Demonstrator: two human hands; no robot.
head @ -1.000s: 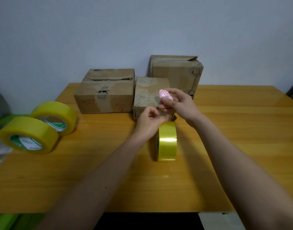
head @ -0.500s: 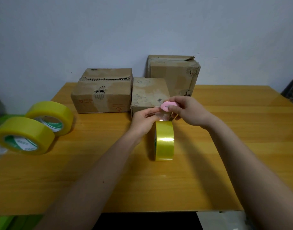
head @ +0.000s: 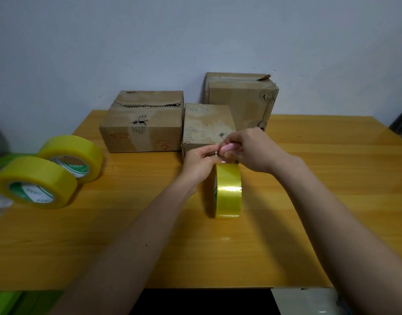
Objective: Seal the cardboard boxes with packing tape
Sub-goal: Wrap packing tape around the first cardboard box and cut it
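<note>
1. A wooden table with an orange-yellow top (head: 309,246) is seen under both forearms, which reach in from the near edge.
2. A yellow roll of packing tape standing on its edge (head: 228,192) is set on the table between the two wrists, just below the hands.
3. The left hand (head: 198,163) is held just above the top of the upright roll, its fingers curled and its thumb and fingertips pinched on something small and clear at the roll's top; whether this is the tape's loose end cannot be told.
4. The right hand (head: 254,151) is curled around a small pink cutter (head: 230,147), of which only a pink strip shows between the fingers; its tip is met by the left fingertips.
5. Both hands are brought together, touching, directly in front of the small brown cardboard box (head: 208,125), whose near face is partly hidden by them.
6. Two large yellow tape rolls with green-and-white cores (head: 47,169) are laid tilted against each other at the table's left edge, well apart from the hands.
7. A wide brown cardboard box with a torn top (head: 145,123) is placed just left of the small box.
8. A taller brown cardboard box (head: 241,98) is stood behind and right of the small box, against the pale wall (head: 195,37).
</note>
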